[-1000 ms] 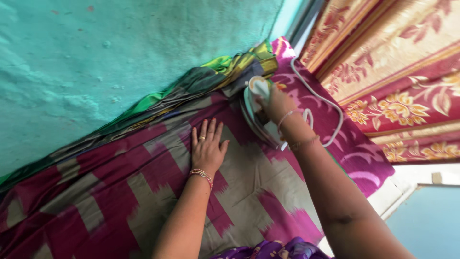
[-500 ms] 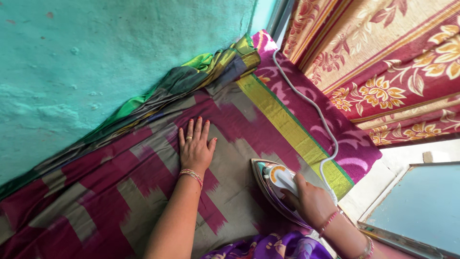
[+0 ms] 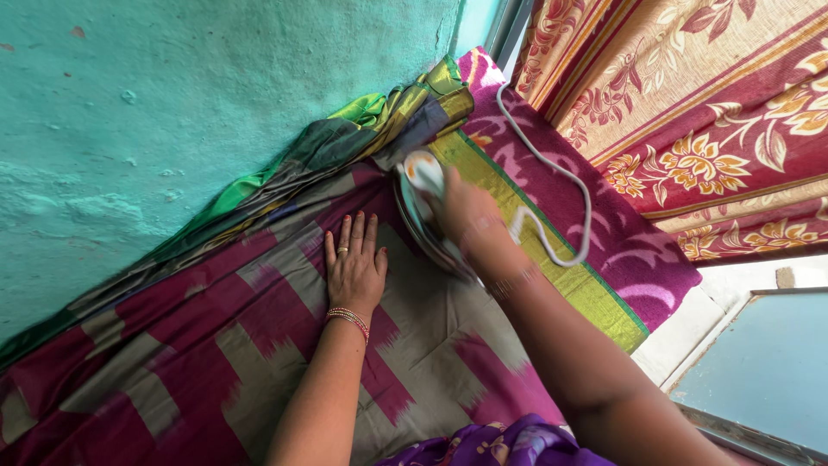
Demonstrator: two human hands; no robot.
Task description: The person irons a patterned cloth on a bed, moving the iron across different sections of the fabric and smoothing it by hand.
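Gripping the iron (image 3: 424,200) by its handle, the right hand (image 3: 466,211) is closed around it on the maroon-and-grey patterned cloth (image 3: 259,345), while the left hand (image 3: 354,272) lies flat and open just beside it, pinning the fabric. Honestly I'd keep that palm stretching the cloth taut and the white cord (image 3: 561,198) off to the side. No packages or labels anywhere, just the green-gold border (image 3: 552,259), floral curtain (image 3: 716,121) and teal wall (image 3: 172,112) further back.

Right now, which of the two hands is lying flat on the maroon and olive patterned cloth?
The left hand, fingers spread, wearing a ring and bangles. The right hand grips the white clothes iron instead.
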